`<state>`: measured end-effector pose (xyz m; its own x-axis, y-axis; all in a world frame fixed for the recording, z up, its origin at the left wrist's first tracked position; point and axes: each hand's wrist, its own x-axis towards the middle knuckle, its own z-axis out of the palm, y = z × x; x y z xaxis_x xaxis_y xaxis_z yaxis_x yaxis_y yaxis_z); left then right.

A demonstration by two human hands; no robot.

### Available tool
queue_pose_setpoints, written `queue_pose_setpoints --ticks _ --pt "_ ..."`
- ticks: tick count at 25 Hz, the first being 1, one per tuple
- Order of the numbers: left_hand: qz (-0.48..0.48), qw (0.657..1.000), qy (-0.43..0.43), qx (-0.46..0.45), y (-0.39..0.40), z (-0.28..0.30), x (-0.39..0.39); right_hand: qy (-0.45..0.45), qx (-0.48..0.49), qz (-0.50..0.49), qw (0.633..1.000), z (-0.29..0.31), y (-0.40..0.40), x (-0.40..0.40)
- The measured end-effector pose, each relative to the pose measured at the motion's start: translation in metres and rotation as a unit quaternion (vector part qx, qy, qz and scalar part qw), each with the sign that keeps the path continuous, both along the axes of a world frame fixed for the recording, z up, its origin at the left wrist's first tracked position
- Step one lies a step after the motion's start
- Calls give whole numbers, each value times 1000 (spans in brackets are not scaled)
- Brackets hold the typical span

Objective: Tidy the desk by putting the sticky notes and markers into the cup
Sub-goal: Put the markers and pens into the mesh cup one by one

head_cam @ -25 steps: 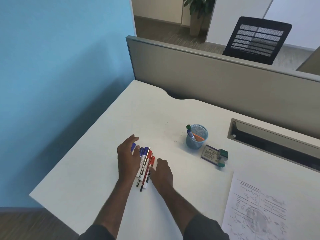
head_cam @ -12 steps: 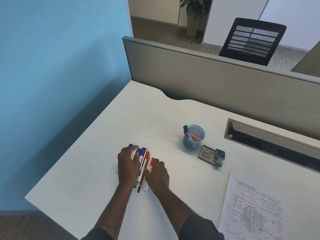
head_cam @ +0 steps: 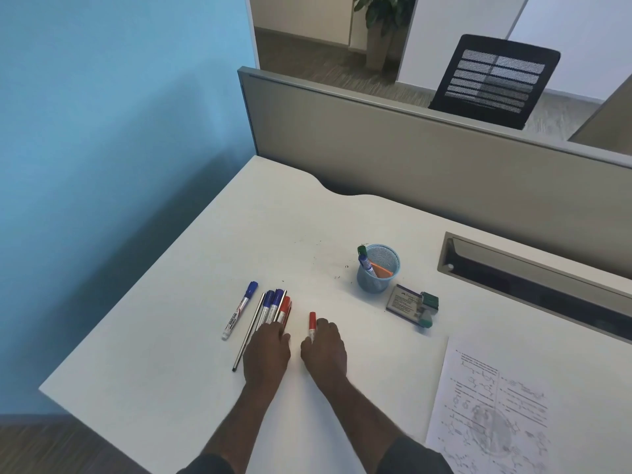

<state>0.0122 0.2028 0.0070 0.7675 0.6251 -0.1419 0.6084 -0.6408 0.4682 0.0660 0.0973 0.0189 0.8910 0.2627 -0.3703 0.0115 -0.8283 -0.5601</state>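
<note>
Desk (head_cam: 191, 302) has open surface left of and beyond the markers; its left edge runs diagonally beside the blue wall, the near corner sits left of the arms. Left hand (head_cam: 267, 354) lies palm-down on the bundle of markers (head_cam: 275, 307), grip unclear. Right hand (head_cam: 325, 348) pinches a red marker (head_cam: 312, 325). Lone blue marker (head_cam: 239, 311) lies left, apart. Cup (head_cam: 378, 268) stands well right, holding markers and an orange pad. Versus 0.5 s ago, hands have separated, the red marker has split off from the bundle, and the blue one is uncovered.
</note>
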Motion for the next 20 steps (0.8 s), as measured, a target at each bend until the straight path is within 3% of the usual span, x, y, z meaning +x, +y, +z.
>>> queue_pose_setpoints --ticks 6,12,18,20 --pt "-8 999 40 31 -11 1 2 42 65 -62 995 10 -35 7" --pt "-20 993 105 57 -16 6 13 13 134 -130 982 26 -78 34" --pt "-32 998 38 -26 -24 34 33 -2 231 -184 955 50 -104 65" --pt "-17 995 -5 -100 -28 49 41 -25 240 -186 952 63 -107 75"
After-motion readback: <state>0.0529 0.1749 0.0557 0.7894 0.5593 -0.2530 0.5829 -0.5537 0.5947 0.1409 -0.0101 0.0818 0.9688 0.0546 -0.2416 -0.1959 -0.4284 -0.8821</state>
